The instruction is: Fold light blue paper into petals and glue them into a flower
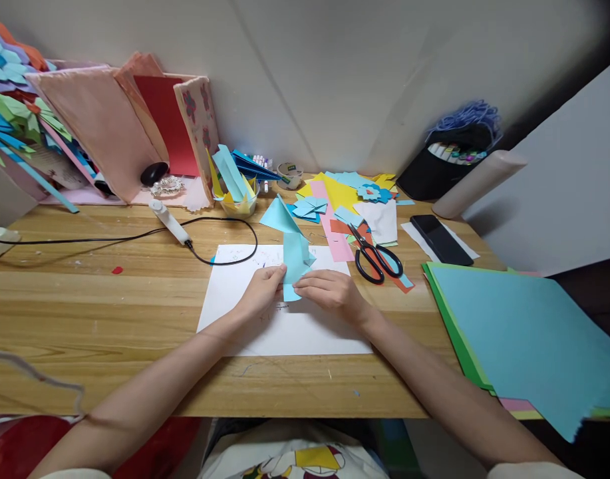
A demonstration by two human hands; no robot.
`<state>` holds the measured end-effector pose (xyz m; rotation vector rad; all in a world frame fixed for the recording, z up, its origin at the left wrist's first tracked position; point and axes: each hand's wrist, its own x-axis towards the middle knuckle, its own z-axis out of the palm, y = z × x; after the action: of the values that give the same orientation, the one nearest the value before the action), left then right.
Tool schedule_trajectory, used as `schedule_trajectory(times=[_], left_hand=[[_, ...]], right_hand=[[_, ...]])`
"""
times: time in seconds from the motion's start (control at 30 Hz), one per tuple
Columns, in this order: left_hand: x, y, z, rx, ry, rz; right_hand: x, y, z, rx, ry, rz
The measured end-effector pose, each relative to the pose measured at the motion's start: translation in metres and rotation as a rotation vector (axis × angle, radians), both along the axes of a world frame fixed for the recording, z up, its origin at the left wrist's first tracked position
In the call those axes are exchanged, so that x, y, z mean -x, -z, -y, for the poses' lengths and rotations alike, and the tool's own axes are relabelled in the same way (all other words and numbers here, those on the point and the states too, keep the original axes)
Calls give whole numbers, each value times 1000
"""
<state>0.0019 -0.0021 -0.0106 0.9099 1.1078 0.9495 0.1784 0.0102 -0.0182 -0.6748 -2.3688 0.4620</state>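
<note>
Holding with both bare hands was observed: a folded light-blue paper piece (295, 253), peaked into a triangular flap at its top and straight-sided below, was positioned over the middle of a white rectangular paper sheet (305, 336) bearing faint pen marks. Sheet taken as reference for positions. Left hand (259, 291): thumb and fingers clamped on the left edge of the folded piece, low down. Right hand (332, 291): fingers together, closed on its lower right edge, thumb hidden. A small pointed fold projected from the piece's right side, above the right fingertips. The sheet lay on a brown wood-grained table (110, 319). Metal scissors with black loop handles (367, 247) lay just right of the sheet's far right corner, partly over orange and light-blue paper scraps (407, 283). A pink paper strip (334, 229) and a yellow paper piece (340, 203) lay beyond the sheet's far edge. Also beyond it, toward its left, stood a clear cup (239, 209) containing folded blue and yellow paper. A white cylindrical device (169, 223) lay past the sheet's far left corner; its thin black cable (256, 241) looped across that corner. Right of the sheet and slightly beyond it lay a black rectangular phone (441, 239); well to the sheet's right, a stack of light-blue, green and pink paper (524, 326).
</note>
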Motion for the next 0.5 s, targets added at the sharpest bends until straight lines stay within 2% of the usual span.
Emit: schedule_trajectory(times=[0.13,0.33,0.5], left_hand=[[-1,-1,2,-85,39,-58],[-6,-1,7,-89,131,152],[-8,-2,10,-57,112,229]], right_hand=[[4,-1,3,85,73,-127],[11,-8,10,113,421,-279],[13,-13,10,153,471,-299]])
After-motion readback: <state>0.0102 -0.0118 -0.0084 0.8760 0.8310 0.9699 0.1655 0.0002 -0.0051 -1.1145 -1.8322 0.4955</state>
